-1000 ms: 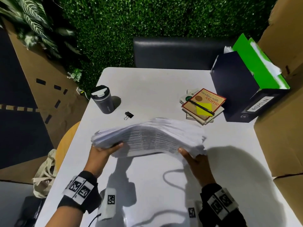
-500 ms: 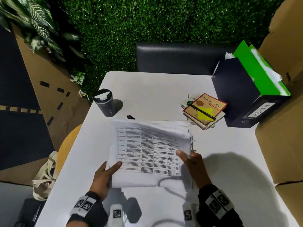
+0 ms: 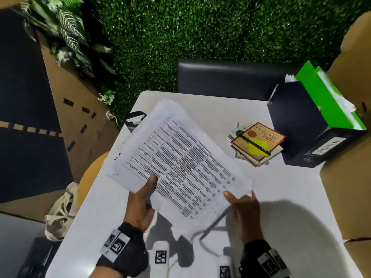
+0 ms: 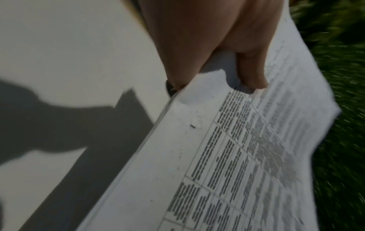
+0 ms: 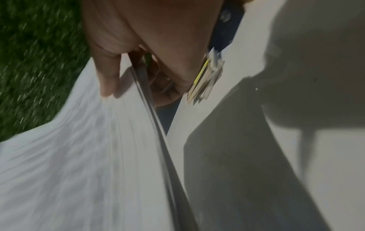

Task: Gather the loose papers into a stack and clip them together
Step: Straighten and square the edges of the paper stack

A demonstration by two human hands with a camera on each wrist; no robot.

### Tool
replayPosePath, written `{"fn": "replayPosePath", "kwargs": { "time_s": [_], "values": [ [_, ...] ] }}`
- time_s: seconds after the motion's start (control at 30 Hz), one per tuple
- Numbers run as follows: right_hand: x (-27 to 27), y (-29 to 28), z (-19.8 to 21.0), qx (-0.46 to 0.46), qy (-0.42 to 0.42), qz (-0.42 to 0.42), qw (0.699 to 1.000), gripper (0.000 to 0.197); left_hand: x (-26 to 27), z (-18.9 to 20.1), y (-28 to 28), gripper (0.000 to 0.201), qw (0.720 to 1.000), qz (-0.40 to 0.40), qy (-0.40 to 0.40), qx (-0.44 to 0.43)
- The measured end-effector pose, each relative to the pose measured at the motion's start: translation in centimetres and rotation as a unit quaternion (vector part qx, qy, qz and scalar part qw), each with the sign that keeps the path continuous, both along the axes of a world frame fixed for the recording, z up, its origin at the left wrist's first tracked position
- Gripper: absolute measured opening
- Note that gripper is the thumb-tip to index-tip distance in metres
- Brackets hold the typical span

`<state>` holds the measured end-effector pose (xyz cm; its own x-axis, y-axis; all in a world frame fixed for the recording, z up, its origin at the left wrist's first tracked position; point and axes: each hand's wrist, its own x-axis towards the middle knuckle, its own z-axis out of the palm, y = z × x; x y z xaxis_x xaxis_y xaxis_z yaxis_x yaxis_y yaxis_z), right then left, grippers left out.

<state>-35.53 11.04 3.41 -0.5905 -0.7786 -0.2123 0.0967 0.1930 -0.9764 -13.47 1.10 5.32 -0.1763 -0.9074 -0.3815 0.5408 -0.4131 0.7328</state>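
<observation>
White desk (image 3: 281, 187) under a hedge wall: the paper stack (image 3: 176, 157), flat a moment ago, is now lifted and turned diagonally. Left hand (image 3: 140, 207) and right hand (image 3: 244, 213) fingers pinch its near edges, so squaring continues; clipping waits.

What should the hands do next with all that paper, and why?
Probably stand the paper stack on its edge on the table and tap it square. The left hand and right hand both hold it tilted in the air, and its edges look uneven, so clipping now would likely catch crooked sheets.
</observation>
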Motion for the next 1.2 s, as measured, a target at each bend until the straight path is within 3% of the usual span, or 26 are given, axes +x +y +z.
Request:
{"fn": "replayPosePath", "kwargs": {
  "time_s": [0.07, 0.13, 0.2, 0.27, 0.4, 0.5, 0.53, 0.63, 0.67, 0.8, 0.87, 1.03, 1.2],
  "values": [
    [-2.0, 0.1, 0.2, -0.071, -0.023, -0.028, 0.997, 0.054, 0.7, 1.3, -0.4, 0.067, 0.997, -0.028, -0.041, -0.067],
    [-3.3, 0.1, 0.5, -0.093, -0.011, 0.014, 0.995, 0.064, 1.1, 2.5, -0.8, 0.05, 0.985, -0.065, -0.073, -0.141],
    [-4.1, -0.3, -0.1, -0.04, 0.063, 0.086, 0.994, 0.053, 1.3, 2.9, -1.3, 0.048, 0.973, -0.097, -0.097, -0.187],
    [-3.9, -0.6, -0.1, 0.015, 0.091, 0.125, 0.988, 0.046, 1.1, 2.8, -1.2, 0.067, 0.96, -0.136, -0.139, -0.201],
    [-1.7, -0.5, -0.7, 0.079, -0.024, 0.136, 0.987, 0.045, 0.4, 0.8, -0.3, 0.067, 0.943, -0.2, -0.204, -0.173],
    [-0.6, -0.3, -1.4, 0.108, -0.056, 0.133, 0.984, 0.088, 0.6, -0.2, 0.0, 0.079, 0.95, -0.175, -0.209, -0.153],
    [-0.4, -0.5, -1.3, 0.096, -0.047, 0.115, 0.988, 0.086, 0.8, -0.2, 0.0, 0.08, 0.953, -0.163, -0.206, -0.153],
    [0.6, -1.0, 0.0, 0.03, -0.012, 0.1, 0.994, 0.033, 0.9, 0.8, 0.3, 0.083, 0.957, -0.143, -0.182, -0.175],
    [0.9, -1.1, 0.5, 0.013, -0.008, 0.089, 0.996, 0.028, 0.9, 1.3, 0.4, 0.08, 0.958, -0.139, -0.17, -0.187],
    [1.1, -0.9, 2.0, -0.039, 0.035, 0.032, 0.998, 0.022, 0.2, 3.6, 0.8, 0.054, 0.958, -0.12, -0.127, -0.228],
    [1.2, -0.6, 2.5, -0.051, 0.059, 0.04, 0.996, 0.017, 0.0, 4.1, 0.7, 0.054, 0.954, -0.101, -0.133, -0.248],
    [1.1, -0.4, 1.1, -0.028, 0.055, 0.079, 0.995, 0.04, -0.1, 4.1, 0.2, 0.062, 0.944, -0.045, -0.175, -0.275],
    [0.6, -0.3, 1.1, -0.01, 0.017, 0.085, 0.996, 0.041, -0.5, 4.0, -0.2, 0.039, 0.953, -0.011, -0.173, -0.248]
  ]
}}
